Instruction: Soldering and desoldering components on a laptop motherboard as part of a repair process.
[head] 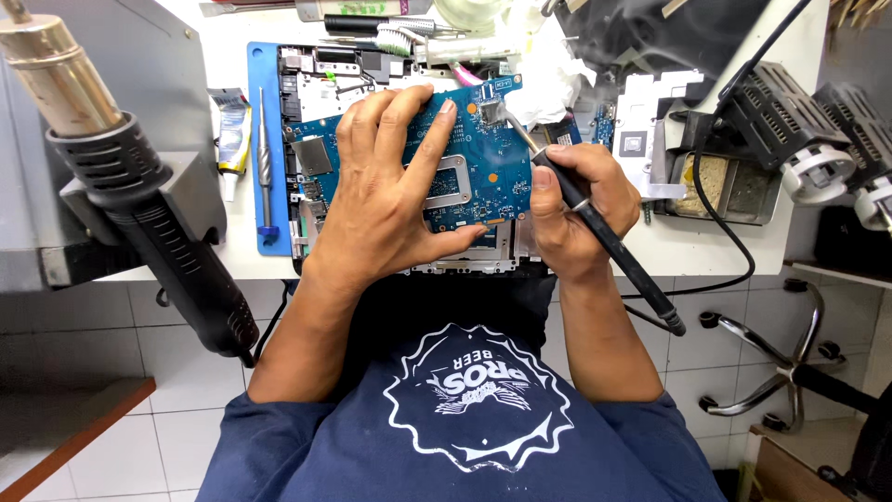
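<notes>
A blue circuit board lies tilted on top of an open laptop chassis on the white bench. My left hand presses flat on the board, fingers spread, thumb along its near edge. My right hand grips a black soldering iron like a pen. Its metal tip touches a small silver part near the board's far right corner. The iron's cable runs off to the right.
A black hot-air gun with a brass nozzle hangs at the left. A blue mat holds a screwdriver and a tube. A soldering stand with sponge tray sits right. Tools and a toothbrush lie at the back.
</notes>
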